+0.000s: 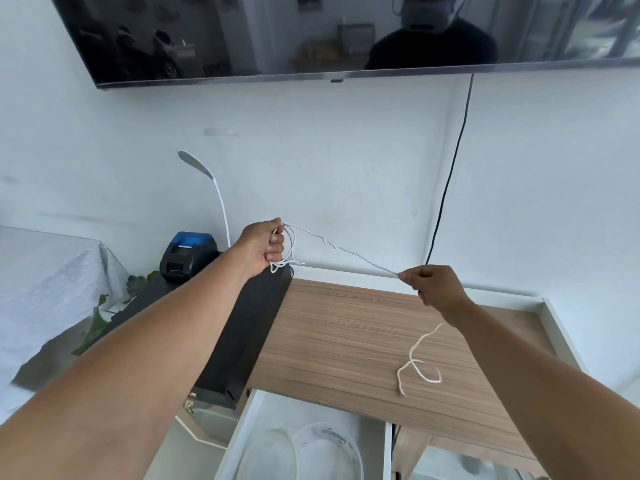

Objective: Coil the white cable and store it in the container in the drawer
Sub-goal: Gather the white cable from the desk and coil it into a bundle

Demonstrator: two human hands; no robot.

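My left hand (265,247) is raised above the dark unit and grips a small bundle of loops of the white cable (349,252). A taut stretch of the cable runs down and right to my right hand (431,284), which pinches it between fingertips. Below the right hand the cable's free end lies in loose curls on the wooden desk top (332,341). Under the desk's front edge a white drawer (242,431) stands open, with a round clear container (327,452) and a clear lid inside.
A black and blue label printer (188,252) and a white gooseneck lamp (216,192) stand at the back left on a dark unit (249,327). A black cord (450,174) hangs from the wall-mounted screen (311,32). A grey-covered surface is at far left.
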